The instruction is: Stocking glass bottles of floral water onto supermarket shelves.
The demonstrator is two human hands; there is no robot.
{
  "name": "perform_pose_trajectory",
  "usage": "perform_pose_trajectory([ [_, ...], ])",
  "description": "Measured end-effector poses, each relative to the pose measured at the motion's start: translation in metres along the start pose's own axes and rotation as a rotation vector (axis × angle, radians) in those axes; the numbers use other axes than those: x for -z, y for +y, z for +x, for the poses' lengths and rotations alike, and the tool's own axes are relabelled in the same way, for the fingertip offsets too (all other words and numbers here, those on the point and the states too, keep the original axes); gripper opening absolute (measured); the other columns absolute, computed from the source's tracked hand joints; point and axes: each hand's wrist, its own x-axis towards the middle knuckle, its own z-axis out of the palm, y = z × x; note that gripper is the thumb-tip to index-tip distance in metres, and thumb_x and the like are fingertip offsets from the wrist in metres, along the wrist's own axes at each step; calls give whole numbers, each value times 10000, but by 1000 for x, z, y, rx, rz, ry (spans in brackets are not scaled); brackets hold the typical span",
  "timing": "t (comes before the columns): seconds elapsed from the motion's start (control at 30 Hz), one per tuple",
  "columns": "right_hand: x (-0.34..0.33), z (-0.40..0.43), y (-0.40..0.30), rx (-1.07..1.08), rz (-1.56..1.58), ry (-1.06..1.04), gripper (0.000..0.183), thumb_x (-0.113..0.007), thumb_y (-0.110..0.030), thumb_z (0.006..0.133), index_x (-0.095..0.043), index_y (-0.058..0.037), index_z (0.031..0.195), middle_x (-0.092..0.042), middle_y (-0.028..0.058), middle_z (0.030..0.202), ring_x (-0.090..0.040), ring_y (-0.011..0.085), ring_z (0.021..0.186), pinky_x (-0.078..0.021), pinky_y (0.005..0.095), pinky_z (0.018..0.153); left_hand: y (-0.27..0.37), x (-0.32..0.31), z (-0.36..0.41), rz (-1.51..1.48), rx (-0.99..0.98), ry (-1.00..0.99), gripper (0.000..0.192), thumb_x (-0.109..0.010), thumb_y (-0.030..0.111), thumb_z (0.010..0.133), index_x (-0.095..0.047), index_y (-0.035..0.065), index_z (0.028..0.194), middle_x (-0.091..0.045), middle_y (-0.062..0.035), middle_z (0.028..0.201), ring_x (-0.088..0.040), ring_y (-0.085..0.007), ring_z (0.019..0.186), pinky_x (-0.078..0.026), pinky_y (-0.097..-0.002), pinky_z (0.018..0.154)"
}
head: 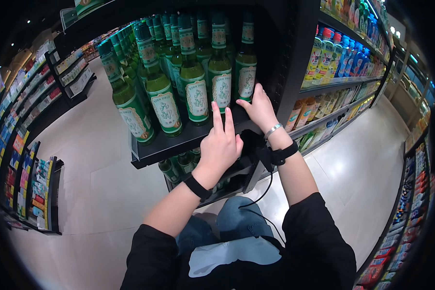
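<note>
Rows of green glass bottles with dark green caps and printed labels stand upright on a black shelf (159,148) before me. My right hand (261,108) is at the base of the rightmost front bottle (246,74), with the thumb low on its front and the fingers along its right side. The index and middle fingers of my left hand (220,143) point up and reach the lower label of the neighbouring bottle (220,78); whether they press on it is hard to tell. Left of that stand a third bottle (195,90) and more front bottles (164,105).
A black upright panel (286,54) borders the bottles on the right. Beyond it, shelves hold detergent bottles (324,54). More bottles (170,170) stand on the lower shelf. A black cable (270,188) hangs from my right wrist strap. Stocked shelves (40,192) stand across the aisle.
</note>
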Motion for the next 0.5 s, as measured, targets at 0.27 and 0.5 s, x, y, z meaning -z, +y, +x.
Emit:
perform_pose_trajectory([
  [0.27,-3,-3,0,-12,-41,54,500,-736,-172,757,-406,46,1061,-583,262,966,-583,429,913,-500,452,766,11,-7,17,189,172,-65,653,-611,216,730,-457,152,1361,-425,-387,1276,-649,-290,567,-534,-341,490],
  [0.5,-5,-2,6,-1,-38,52,493,-731,-181,759,-405,27,1065,-594,256,910,-582,427,882,-487,465,744,11,-8,29,206,216,-152,628,-566,237,766,-440,159,1376,-457,-391,1243,-662,-319,589,-545,-367,501],
])
